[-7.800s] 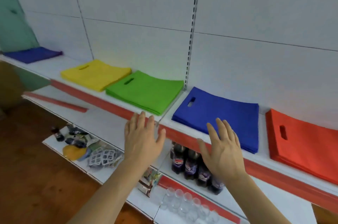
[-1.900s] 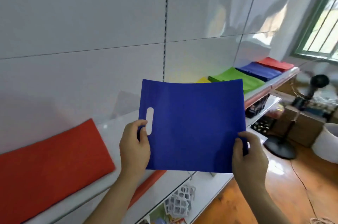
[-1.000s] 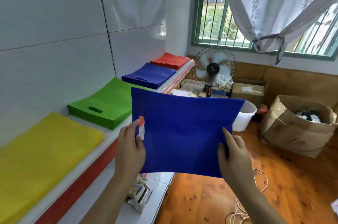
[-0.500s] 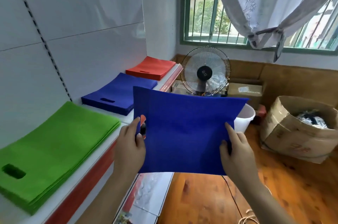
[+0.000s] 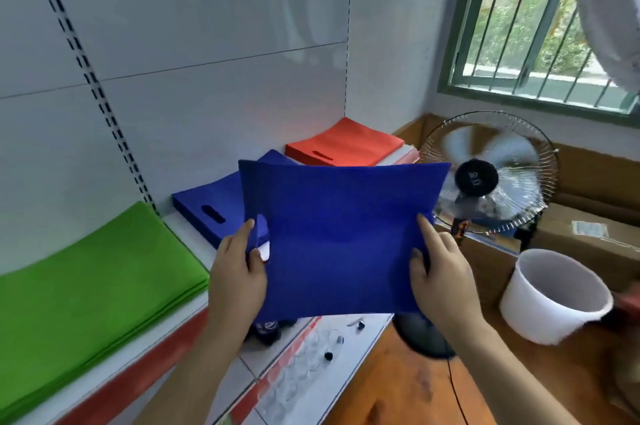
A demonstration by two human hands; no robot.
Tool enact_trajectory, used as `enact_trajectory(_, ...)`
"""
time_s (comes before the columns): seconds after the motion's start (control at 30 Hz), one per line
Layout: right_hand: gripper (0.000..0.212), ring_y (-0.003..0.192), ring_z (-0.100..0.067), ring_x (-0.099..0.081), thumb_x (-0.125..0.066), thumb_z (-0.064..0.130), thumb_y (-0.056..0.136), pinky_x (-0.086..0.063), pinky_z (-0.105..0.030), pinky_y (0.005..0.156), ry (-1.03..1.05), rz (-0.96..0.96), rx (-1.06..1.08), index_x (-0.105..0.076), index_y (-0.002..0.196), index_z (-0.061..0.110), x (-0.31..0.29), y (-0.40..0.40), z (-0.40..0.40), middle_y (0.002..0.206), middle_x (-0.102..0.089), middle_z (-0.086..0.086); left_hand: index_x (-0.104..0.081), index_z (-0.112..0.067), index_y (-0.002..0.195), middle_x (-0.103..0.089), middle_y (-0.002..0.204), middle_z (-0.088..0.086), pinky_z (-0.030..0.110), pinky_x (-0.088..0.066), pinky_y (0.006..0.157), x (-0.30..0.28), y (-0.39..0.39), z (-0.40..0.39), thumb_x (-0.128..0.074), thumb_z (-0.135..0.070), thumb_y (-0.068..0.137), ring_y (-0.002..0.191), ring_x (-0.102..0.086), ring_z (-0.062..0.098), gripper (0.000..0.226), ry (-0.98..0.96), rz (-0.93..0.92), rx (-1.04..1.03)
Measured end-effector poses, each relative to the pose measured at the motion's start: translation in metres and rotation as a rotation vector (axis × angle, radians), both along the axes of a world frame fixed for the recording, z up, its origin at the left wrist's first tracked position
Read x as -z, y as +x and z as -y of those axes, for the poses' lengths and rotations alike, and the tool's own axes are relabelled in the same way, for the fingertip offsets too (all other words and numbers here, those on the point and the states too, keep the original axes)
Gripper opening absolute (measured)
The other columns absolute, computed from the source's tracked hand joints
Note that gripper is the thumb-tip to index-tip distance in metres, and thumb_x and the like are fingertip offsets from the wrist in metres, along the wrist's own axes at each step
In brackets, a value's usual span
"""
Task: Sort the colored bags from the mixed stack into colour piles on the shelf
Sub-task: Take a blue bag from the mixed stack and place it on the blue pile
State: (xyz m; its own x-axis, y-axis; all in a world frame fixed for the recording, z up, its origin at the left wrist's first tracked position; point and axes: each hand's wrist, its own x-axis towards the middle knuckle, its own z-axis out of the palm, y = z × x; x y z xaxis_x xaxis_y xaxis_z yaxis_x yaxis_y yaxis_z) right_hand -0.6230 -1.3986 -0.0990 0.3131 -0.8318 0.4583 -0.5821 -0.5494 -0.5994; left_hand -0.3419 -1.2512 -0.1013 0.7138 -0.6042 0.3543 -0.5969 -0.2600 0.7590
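- At frame centre, the left hand (image 5: pixel 237 274) and right hand (image 5: pixel 441 280) each pinch a side edge of the flat blue fabric bag (image 5: pixel 341 234).
- It looks light and floppy; holding both edges keeps it flat.

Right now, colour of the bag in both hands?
Blue: the held bag, clearest in the head view.

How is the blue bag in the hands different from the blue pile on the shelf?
The held blue bag is a single sheet up in the air, bowed, pinched by the left hand and right hand. The blue pile is many bags lying flat on the shelf, untouched. Both are the same blue, with a handle slot.
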Motion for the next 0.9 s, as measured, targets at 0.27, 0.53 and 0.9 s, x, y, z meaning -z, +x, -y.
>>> enact_trajectory(0.27,0.056,0.107,-0.030,-0.058,-0.056,0.017,0.103,-0.048,-0.040,0.082,-0.061,-0.094,-0.165,-0.044,0.158,0.023,-0.005,0.107,0.102,0.128,-0.057,-0.004,-0.052,-0.011,0.151,-0.062,0.135,0.009,0.028,-0.042,0.088,0.000,0.066,0.043,-0.058,-0.008,0.103,0.109,-0.061,0.021,0.048,-0.037,0.039,-0.231)
enact_trajectory(0.53,0.048,0.101,-0.030,-0.062,-0.052,0.016,0.106,-0.053,-0.043,0.084,-0.046,-0.191,-0.343,-0.052,0.153,0.017,-0.015,0.208,0.165,0.128,-0.057,-0.004,-0.053,-0.008,0.149,-0.061,0.136,0.009,0.037,-0.050,0.100,0.000,0.107,0.062,-0.056,-0.010,0.103,0.121,-0.060,0.027,0.046,0.151,0.068,-0.398)
enact_trajectory(0.9,0.050,0.111,-0.026,-0.060,-0.051,0.019,0.107,-0.056,-0.044,0.088,-0.037,-0.349,-0.573,-0.049,0.154,0.007,0.010,0.285,0.223,0.129,-0.057,-0.004,-0.058,-0.007,0.144,-0.066,0.132,0.006,0.039,-0.046,0.103,0.013,0.119,0.084,-0.054,-0.019,0.101,0.115,-0.059,0.029,0.045,0.592,0.175,-0.627)
